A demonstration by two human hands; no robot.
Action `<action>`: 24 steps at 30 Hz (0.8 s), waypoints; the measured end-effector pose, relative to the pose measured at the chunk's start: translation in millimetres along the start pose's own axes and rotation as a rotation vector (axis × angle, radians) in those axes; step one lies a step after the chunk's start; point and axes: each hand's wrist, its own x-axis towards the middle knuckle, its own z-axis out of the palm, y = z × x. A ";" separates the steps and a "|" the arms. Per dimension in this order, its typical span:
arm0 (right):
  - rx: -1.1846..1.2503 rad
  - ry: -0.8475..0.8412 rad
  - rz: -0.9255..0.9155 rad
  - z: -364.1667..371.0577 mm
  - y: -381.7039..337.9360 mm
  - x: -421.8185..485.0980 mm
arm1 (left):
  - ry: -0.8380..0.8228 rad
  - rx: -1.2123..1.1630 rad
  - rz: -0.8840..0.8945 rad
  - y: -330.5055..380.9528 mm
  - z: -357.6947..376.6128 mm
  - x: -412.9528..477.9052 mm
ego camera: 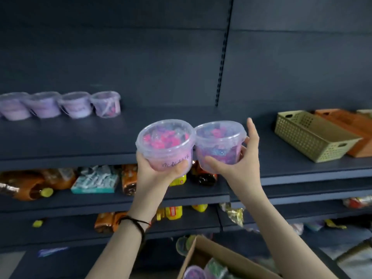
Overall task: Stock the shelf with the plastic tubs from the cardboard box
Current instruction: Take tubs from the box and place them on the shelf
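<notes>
The dark shelf (80,141) runs wide just beyond the fingers, its front edge level with the knuckles. Well below both wrists sits the cardboard box (217,253), with more tubs (195,272) showing inside. Far off to the left of the fingers and deeper in, a row of four tubs (60,105) stands along the back of the board. To the right of the fingers a green basket (314,135) rests on the same level.

Each hand carries one tub, both upright with lids on top, rims touching. The left hand (155,170) cups the pink tub (166,143) from beneath, fingers and thumb wrapped round its base. The right hand (237,166) clasps the purple tub (220,141), thumb across the front and forefinger pointing up.

The free board beside the row lies forward and leftward of both grips, so I'd judge the left hand nearer, its tub first to go down.
</notes>
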 end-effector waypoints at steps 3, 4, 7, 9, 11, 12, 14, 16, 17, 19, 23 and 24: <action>-0.071 -0.014 -0.010 34.6 0.0 36.1 | 0.061 0.081 -0.003 7.4 -16.5 45.4; -0.079 -0.015 -0.007 46.9 3.9 46.3 | 0.084 0.117 -0.018 7.5 -22.8 60.9; -0.085 -0.012 0.019 85.5 22.5 76.1 | 0.088 0.207 -0.043 -2.5 -45.7 109.5; -0.079 -0.016 0.045 111.7 38.6 96.4 | 0.072 0.252 -0.072 -16.5 -60.9 142.6; -0.086 -0.020 0.055 136.5 55.3 115.9 | 0.081 0.292 -0.120 -35.4 -74.2 174.4; -0.087 -0.017 0.060 148.0 62.9 124.8 | 0.089 0.301 -0.145 -45.4 -79.7 188.9; -0.081 -0.005 0.061 169.3 76.8 144.0 | 0.094 0.290 -0.157 -63.4 -87.1 217.7; -0.080 0.001 0.076 184.8 86.6 161.8 | 0.104 0.289 -0.140 -75.5 -89.3 243.2; -0.085 0.006 0.095 192.2 91.6 172.7 | 0.117 0.294 -0.138 -80.5 -90.2 257.5; -0.102 0.020 0.140 203.0 100.2 192.5 | 0.137 0.318 -0.147 -88.6 -90.7 280.9; -0.118 0.021 0.181 220.1 117.5 221.0 | 0.162 0.379 -0.140 -106.5 -94.7 314.7; -0.121 0.019 0.181 224.3 120.4 225.7 | 0.172 0.388 -0.128 -110.5 -96.6 321.0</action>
